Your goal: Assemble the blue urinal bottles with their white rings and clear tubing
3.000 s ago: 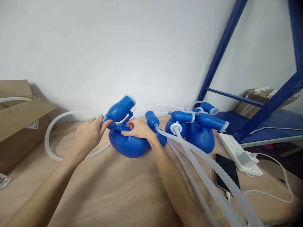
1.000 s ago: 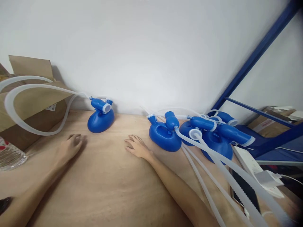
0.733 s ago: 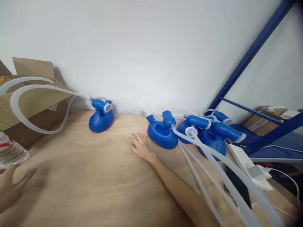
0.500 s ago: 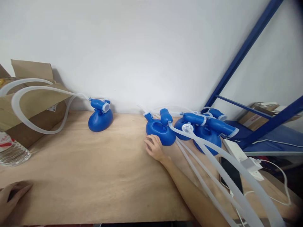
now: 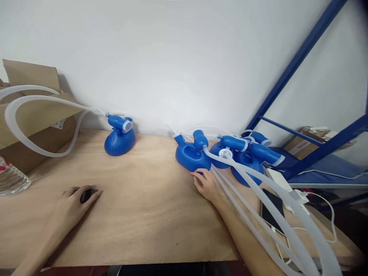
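Note:
My left hand (image 5: pixel 76 199) rests on the wooden table with its fingers round a small black object (image 5: pixel 87 195). My right hand (image 5: pixel 205 184) is at the near edge of a blue bottle (image 5: pixel 189 156), its fingers loosely curved and apart, with nothing seen in them. A white tube (image 5: pixel 218 159) runs from that bottle's rounded blue part towards the lower right. More blue bottles (image 5: pixel 247 165) with cylindrical parts crowd just to the right. Near the wall at the left, another blue bottle (image 5: pixel 119 142) stands alone, joined to a looping clear tube (image 5: pixel 31 99).
An open cardboard box (image 5: pixel 40 142) and a clear plastic bottle (image 5: pixel 13 178) are at the left. On the right lie a phone (image 5: pixel 272 211), a power strip (image 5: pixel 277 179) and white cables. A blue metal frame (image 5: pixel 296 63) rises behind them.
My left hand has moved right and further onto the table with the black object. My right hand has shifted right along the blue bottle's near edge. The view has shifted slightly.

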Available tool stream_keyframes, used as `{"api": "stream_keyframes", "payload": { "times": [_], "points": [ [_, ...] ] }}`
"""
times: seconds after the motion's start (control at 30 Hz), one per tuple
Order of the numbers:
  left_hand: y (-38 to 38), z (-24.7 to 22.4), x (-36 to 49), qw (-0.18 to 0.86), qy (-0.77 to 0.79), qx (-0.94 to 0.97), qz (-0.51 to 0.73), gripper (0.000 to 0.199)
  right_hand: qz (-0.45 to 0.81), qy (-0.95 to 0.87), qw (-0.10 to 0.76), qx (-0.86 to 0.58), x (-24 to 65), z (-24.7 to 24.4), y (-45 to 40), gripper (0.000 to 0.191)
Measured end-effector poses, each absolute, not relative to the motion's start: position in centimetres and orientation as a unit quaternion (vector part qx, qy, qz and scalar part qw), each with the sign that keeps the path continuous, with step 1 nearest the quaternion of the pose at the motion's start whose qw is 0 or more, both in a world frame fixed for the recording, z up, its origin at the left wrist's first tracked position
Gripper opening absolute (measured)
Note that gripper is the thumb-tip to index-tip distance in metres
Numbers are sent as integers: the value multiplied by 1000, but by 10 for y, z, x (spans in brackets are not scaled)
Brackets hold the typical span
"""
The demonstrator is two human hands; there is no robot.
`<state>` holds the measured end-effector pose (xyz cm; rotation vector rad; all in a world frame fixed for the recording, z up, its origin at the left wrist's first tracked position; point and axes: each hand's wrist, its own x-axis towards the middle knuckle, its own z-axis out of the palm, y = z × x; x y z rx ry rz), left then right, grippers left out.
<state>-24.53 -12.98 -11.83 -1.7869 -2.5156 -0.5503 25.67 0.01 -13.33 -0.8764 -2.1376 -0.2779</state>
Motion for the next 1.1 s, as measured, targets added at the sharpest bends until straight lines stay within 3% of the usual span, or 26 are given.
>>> {"api": "stream_keyframes", "payload": {
  "times": [0.17, 0.3, 0.53, 0.7, 0.77, 0.93, 1.1],
  "points": [
    [-128, -110, -243, -48, -824, -538, -170, 55, -81, -826, 415, -372, 264, -134, 4, 26],
    [-125, -110, -243, 4, -800, -565, -203, 54, -71, -825, 417, -376, 265, -134, 6, 25],
    [-106, -96, -234, -21, -745, -585, -319, 48, -52, -828, 403, -387, 264, -136, 6, 25],
    [-90, -85, -221, -19, -705, -582, -404, 50, -87, -748, 462, -468, 277, -142, 13, 26],
    [-87, -86, -219, -1, -697, -578, -424, 54, -87, -688, 489, -529, 285, -145, 17, 36],
    [-85, -95, -224, -13, -716, -562, -414, 52, -36, -651, 463, -601, 291, -152, 32, 87],
    [-89, -95, -232, -19, -739, -562, -370, 54, 10, -743, 392, -541, 273, -152, 43, 93]
  ]
}}
